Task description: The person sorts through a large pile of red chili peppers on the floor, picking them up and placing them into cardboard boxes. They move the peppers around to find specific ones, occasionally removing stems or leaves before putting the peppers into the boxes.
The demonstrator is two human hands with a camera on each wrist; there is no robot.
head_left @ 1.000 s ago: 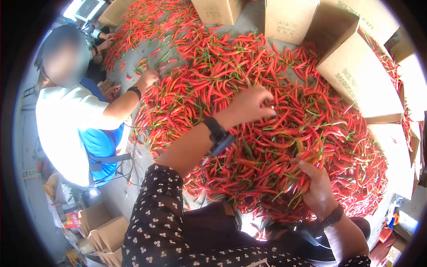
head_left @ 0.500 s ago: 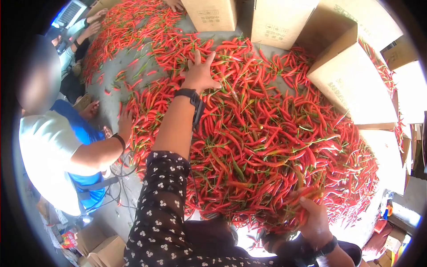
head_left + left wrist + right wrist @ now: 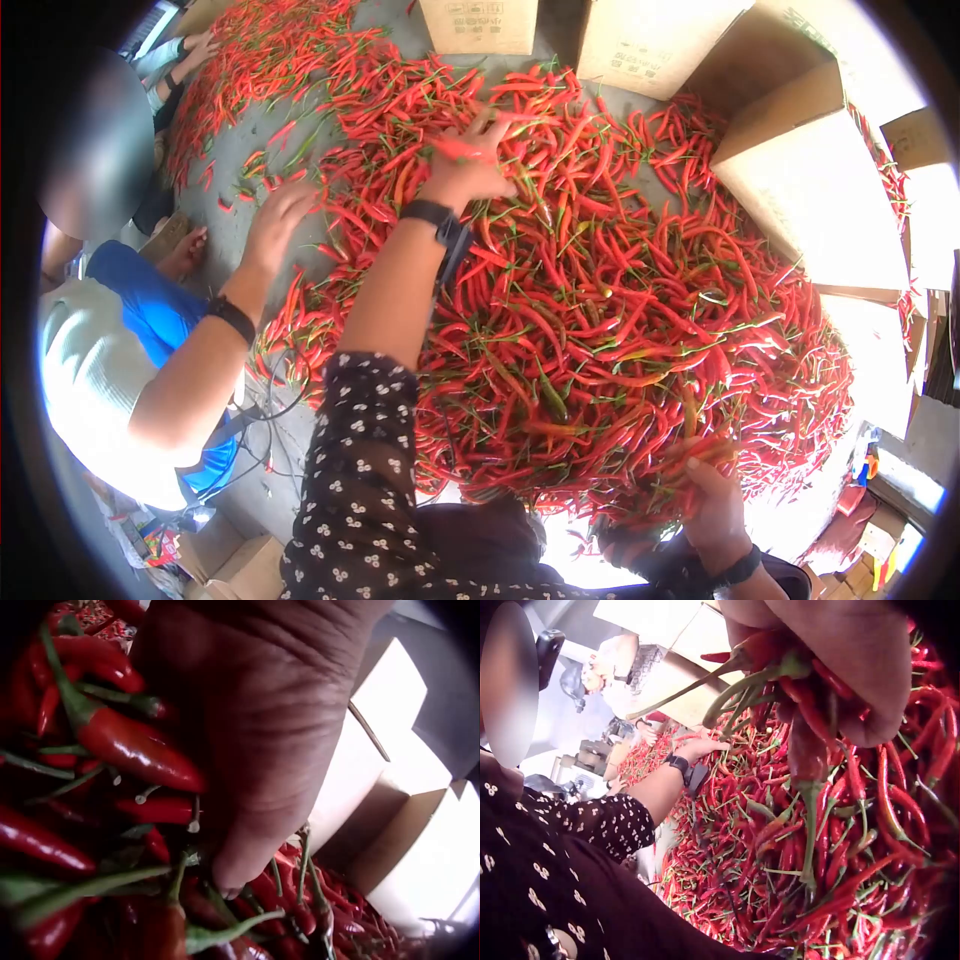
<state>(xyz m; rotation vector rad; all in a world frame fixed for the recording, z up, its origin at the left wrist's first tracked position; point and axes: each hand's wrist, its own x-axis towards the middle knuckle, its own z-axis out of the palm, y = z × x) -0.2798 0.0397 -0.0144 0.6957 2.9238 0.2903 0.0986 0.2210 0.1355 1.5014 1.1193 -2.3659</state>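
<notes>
Red chili peppers with green stems form a wide pile [image 3: 600,310] before me. My left hand [image 3: 468,172] reaches to the far middle of it, fingers spread over the peppers; a blurred red chili overlaps the hand in the head view. In the left wrist view its thumb [image 3: 255,847] points down among the stems, and the other fingers are mostly hidden. Low at the pile's near right edge, my right hand [image 3: 716,510] grips a bunch of chili peppers [image 3: 806,742], stems sticking out past the thumb.
Cardboard boxes [image 3: 810,180] stand along the back and right of the pile. To the left sits another person, whose hand [image 3: 275,225] hovers by the pile's left edge. Cables [image 3: 270,425] and an open carton [image 3: 240,565] lie lower left.
My left hand swung from the middle of the pile to farther left and away, then shifted slightly right and lower onto the peppers. The right hand moved lower, keeping its bunch.
</notes>
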